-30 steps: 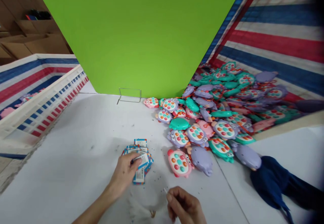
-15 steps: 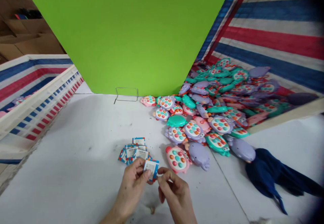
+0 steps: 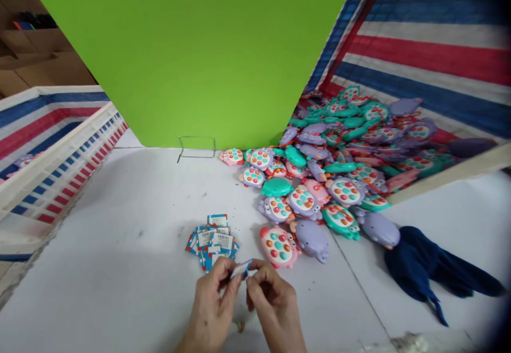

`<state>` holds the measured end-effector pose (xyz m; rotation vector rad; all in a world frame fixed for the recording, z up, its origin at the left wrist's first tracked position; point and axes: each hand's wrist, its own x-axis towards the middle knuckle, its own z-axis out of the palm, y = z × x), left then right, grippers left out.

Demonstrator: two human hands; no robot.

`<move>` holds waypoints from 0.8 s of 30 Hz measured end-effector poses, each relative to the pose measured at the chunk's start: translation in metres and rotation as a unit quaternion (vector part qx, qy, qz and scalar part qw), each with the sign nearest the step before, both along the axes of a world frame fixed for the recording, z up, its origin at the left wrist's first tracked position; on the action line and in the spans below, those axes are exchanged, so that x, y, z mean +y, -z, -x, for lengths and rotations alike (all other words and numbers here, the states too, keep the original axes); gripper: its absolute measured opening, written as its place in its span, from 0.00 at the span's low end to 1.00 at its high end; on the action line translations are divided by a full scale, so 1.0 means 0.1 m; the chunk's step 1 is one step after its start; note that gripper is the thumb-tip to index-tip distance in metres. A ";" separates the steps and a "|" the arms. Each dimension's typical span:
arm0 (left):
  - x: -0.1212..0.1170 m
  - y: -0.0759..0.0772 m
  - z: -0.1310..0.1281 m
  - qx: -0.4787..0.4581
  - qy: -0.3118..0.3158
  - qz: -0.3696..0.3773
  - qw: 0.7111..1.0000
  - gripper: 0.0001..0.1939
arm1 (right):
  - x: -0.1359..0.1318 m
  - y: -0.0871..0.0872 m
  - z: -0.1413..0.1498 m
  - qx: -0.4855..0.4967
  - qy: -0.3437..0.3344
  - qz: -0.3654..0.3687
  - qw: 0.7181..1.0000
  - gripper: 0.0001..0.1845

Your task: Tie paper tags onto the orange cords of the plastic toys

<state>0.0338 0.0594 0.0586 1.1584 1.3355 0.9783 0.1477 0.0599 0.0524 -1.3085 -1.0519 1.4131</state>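
Low in the middle of the view, my left hand (image 3: 211,305) and my right hand (image 3: 271,302) meet over the white table (image 3: 131,268). Both pinch one small blue-and-white paper tag (image 3: 241,268), held nearly flat between the fingertips. Just beyond my left hand lies a loose pile of the same tags (image 3: 211,239). A pink turtle-shaped toy with coloured buttons (image 3: 278,246) lies right of that pile, closest to my right hand.
A big heap of pink, purple and teal turtle toys (image 3: 339,150) spills from a red, white and blue striped sack (image 3: 419,49) at the right. A dark blue cloth (image 3: 423,268) lies right of it. A green board (image 3: 199,49) stands behind, a striped crate (image 3: 51,166) left.
My left hand lifted a tag off the pile and brought it to my right hand. The tag has since tipped from facing me to nearly flat, with both hands on it.
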 end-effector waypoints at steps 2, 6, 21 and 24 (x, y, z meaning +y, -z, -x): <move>0.00 0.00 -0.01 0.002 0.006 0.003 1.000 0.08 | -0.01 -0.01 -0.02 -0.007 -0.008 -0.010 1.000 0.14; 0.03 0.01 -0.01 -0.051 0.004 0.019 0.999 0.09 | -0.01 -0.04 -0.04 0.004 -0.020 -0.004 1.000 0.15; 0.03 0.00 -0.03 -0.106 -0.020 0.037 0.994 0.10 | 0.02 -0.06 -0.05 0.025 -0.024 0.011 0.999 0.15; 0.00 -0.03 -0.02 -0.055 0.017 0.011 0.998 0.10 | 0.02 -0.04 -0.07 0.030 0.004 0.021 0.999 0.13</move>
